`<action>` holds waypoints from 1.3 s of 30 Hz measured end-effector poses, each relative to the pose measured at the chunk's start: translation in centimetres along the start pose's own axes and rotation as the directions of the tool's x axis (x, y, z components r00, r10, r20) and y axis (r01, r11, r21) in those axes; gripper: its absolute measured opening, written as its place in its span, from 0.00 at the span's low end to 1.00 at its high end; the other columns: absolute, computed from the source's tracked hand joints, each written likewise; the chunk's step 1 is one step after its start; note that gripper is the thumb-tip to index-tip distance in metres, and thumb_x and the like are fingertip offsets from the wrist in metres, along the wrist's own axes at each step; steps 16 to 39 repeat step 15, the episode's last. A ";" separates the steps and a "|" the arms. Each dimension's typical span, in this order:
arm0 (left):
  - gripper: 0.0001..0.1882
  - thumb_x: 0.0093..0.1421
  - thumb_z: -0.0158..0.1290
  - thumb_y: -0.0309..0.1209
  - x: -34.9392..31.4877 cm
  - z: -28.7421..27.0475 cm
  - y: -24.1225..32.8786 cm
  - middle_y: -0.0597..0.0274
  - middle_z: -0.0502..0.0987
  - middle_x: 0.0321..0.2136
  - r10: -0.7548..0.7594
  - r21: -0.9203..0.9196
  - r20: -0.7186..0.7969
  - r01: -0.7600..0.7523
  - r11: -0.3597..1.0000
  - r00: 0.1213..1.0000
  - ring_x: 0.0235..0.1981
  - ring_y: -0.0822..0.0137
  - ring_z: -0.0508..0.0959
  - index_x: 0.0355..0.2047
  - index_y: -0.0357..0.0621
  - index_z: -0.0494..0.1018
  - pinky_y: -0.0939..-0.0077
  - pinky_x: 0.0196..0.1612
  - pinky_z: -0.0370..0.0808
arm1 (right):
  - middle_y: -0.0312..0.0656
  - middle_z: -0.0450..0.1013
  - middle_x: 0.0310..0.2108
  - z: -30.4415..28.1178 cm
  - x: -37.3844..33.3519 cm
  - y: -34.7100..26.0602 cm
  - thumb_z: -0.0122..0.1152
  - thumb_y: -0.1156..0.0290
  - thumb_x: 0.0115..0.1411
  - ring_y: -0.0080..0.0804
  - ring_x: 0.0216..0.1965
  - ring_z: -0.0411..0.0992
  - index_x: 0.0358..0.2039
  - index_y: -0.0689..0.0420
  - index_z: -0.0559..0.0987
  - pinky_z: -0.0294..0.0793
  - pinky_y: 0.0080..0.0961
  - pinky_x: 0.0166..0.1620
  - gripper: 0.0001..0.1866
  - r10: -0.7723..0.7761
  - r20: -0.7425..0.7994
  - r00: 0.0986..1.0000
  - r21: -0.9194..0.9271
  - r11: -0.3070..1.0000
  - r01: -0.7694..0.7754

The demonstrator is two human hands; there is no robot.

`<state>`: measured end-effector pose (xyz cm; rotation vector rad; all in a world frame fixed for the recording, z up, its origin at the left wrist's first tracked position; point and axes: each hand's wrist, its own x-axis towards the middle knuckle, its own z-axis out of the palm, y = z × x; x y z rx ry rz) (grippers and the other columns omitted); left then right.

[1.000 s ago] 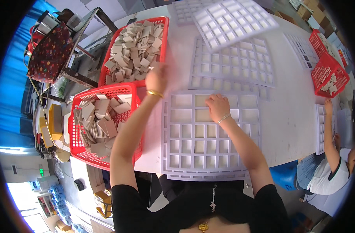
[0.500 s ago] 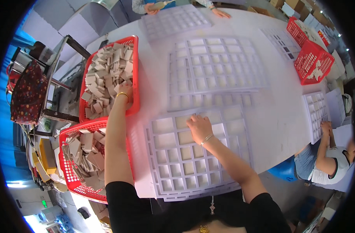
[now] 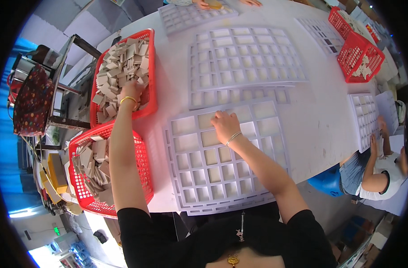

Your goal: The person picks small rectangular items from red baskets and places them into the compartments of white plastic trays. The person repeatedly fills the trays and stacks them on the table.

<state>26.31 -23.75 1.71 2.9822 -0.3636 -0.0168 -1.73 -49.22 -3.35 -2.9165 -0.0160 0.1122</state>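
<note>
My left hand (image 3: 131,90) reaches into a red plastic basket (image 3: 152,67) heaped with small beige-grey tiles (image 3: 119,62). Its fingers are blurred and partly lost among the tiles, so their grip does not show. Over a white gridded panel (image 3: 184,142) directly before me, my right hand (image 3: 226,127) has its fingers curled together at the upper middle compartments. Whatever those fingers hold, if anything, is hidden. Several compartments near that hand look cream-coloured inside, such as the cream piece (image 3: 211,157); others look white. The panel lies on top of at least one more like it.
A second red basket (image 3: 143,169) of larger tiles stands nearer me at the left. Beyond my panel lie stacked gridded panels (image 3: 253,58). Small red baskets (image 3: 347,56) sit far right. Co-workers' hands (image 3: 377,138) are at the right edge and across the table.
The view has shifted, so the table appears higher up. My left hand stays in the tile pile with its fingers moved slightly; my right hand remains over the panel's upper compartments.
</note>
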 end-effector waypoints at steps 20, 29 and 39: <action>0.19 0.60 0.53 0.40 -13.0 -5.1 4.3 0.56 0.73 0.45 0.044 -0.859 0.172 0.172 -0.482 0.984 0.44 0.57 0.75 0.46 0.43 0.67 0.67 0.41 0.79 | 0.40 0.72 0.44 -6.0 -2.9 -3.4 0.61 0.67 0.54 0.30 0.45 0.71 0.49 0.49 0.73 0.64 0.42 0.50 0.20 0.089 -0.293 0.952 0.859 0.462 0.221; 0.19 0.60 0.53 0.40 -13.0 -5.1 4.3 0.56 0.73 0.45 0.044 -0.859 0.172 0.172 -0.482 0.984 0.44 0.57 0.75 0.46 0.43 0.67 0.67 0.41 0.79 | 0.40 0.72 0.44 -6.0 -2.9 -3.4 0.61 0.67 0.54 0.30 0.45 0.71 0.49 0.49 0.73 0.64 0.42 0.50 0.20 0.089 -0.293 0.952 0.859 0.462 0.221; 0.19 0.60 0.53 0.40 -13.0 -5.1 4.3 0.56 0.73 0.45 0.044 -0.859 0.172 0.172 -0.482 0.984 0.44 0.57 0.75 0.46 0.43 0.67 0.67 0.41 0.79 | 0.40 0.72 0.44 -6.0 -2.9 -3.4 0.61 0.67 0.54 0.30 0.45 0.71 0.49 0.49 0.73 0.64 0.42 0.50 0.20 0.089 -0.293 0.952 0.859 0.462 0.221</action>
